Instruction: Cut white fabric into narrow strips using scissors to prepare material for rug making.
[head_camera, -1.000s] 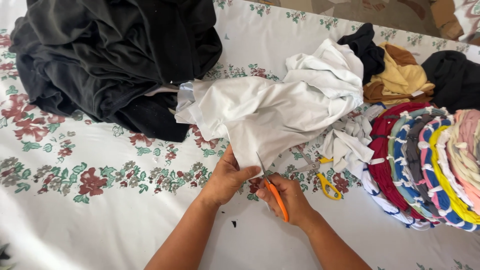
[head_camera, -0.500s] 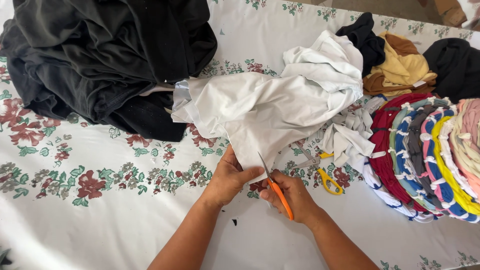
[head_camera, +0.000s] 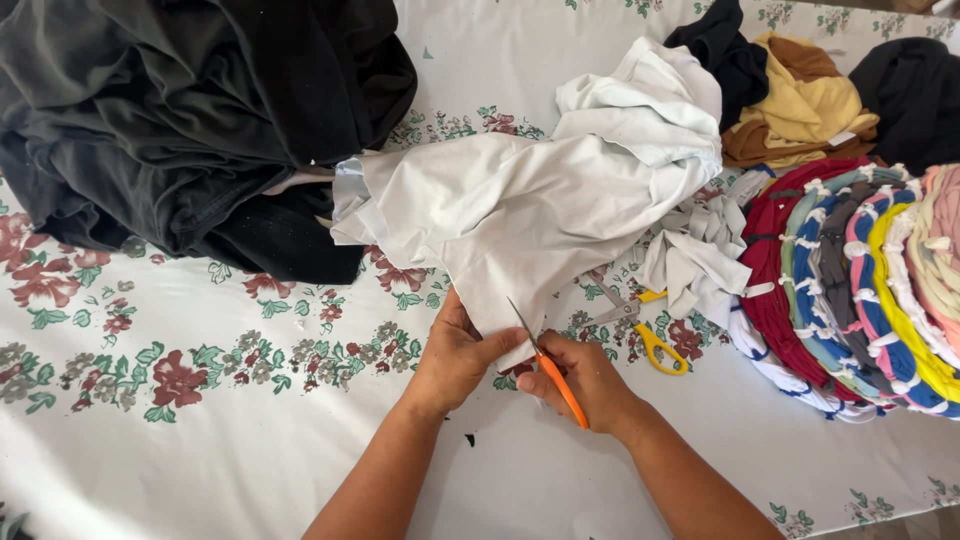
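Compared with half a second ago, little has changed: the white cotton cloth (head_camera: 540, 215) still lies in the middle of the frame with its lower corner between both hands, and the view has only drifted slightly. The left hand (head_camera: 455, 355) pinches that corner, fingers closed on the fabric, while the right hand (head_camera: 585, 380) is clamped around the orange-handled scissors (head_camera: 545, 365), whose blades point up into the cloth's edge. Around them, a heap of dark grey and black garments (head_camera: 190, 120) fills the upper left of the frame and overlaps the cloth's left end. A second pair of scissors with yellow handles (head_camera: 640, 325) lies on the flower-printed white counter (head_camera: 200, 440) just right of the hands, beside a bunch of white fabric strips (head_camera: 695, 255). At the right edge sits a multicoloured braided rag rug (head_camera: 860, 290), with mustard and black clothes (head_camera: 800, 100) above it. The cloth is crumpled, plain and unmarked.
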